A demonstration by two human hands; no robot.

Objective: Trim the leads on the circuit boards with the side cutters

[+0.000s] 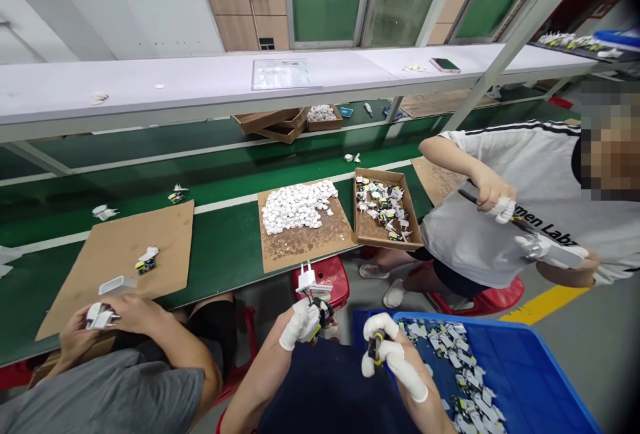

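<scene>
My left hand (301,324), in white finger covers, is closed around a plug charger with its casing off. Its white plug part (307,278) has two prongs pointing up, and a circuit board (325,314) with wires hangs beside it. My right hand (394,353), also in white covers, grips pliers (375,346) with black and yellow parts; their far end is hard to make out. Both hands are above my lap, apart from each other. Beside my right arm stands a blue bin (537,354) holding many opened chargers (463,361).
Ahead on the green bench lies cardboard (280,257) with a heap of small white pieces (295,207). A cardboard box (414,237) of charger parts adjoins it. A red stool (340,281) stands before me. One co-worker (150,361) sits left; another (505,221) works at right.
</scene>
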